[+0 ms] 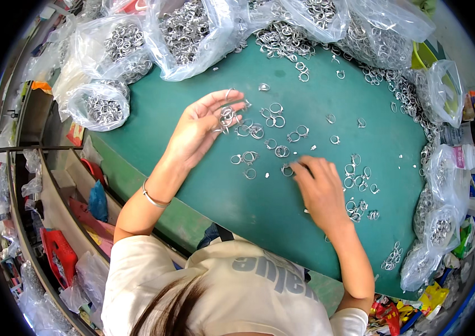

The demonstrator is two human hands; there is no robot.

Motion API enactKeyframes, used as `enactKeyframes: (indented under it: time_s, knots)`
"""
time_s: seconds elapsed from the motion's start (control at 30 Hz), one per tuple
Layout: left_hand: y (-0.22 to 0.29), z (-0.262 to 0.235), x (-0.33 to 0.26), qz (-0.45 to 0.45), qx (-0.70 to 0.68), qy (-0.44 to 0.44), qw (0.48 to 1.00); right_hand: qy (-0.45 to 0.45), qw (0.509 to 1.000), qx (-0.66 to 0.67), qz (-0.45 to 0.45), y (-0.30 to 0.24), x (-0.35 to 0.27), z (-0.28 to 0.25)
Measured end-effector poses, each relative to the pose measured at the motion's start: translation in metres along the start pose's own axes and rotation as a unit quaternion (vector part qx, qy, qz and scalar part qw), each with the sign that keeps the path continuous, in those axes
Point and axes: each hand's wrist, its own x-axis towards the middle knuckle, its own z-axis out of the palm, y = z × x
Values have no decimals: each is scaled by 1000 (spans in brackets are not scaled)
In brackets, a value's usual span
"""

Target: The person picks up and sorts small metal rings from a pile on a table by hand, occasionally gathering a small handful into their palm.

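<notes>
Green work table (204, 185) ringed by clear bags of metal rings (184, 31).
Loose silver rings (274, 143) are scattered across its middle. Several rings (227, 116) are held on the open, palm-up left hand (201, 126); one ring (288, 169) is pressed against the mat under the right hand's (318, 187) fingertips.

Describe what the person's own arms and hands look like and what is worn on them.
Both forearms are bare from the elbow down. The left hand has no glove, and a thin silver-coloured bangle circles its wrist. The right hand is also ungloved, with no band at its wrist. Short cream-coloured T-shirt sleeves end above the elbows. Whether any finger bears a ring of its own cannot be told.
</notes>
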Motion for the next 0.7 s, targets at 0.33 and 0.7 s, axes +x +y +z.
enactKeyframes:
  time_s: [0.33, 0.7]
  knots:
    - [7, -9, -11, 45, 166, -98, 980, 46, 947, 200, 247, 24, -42, -49]
    - [-22, 11, -6, 187, 722, -147, 649, 95, 969, 101, 203, 64, -90, -51]
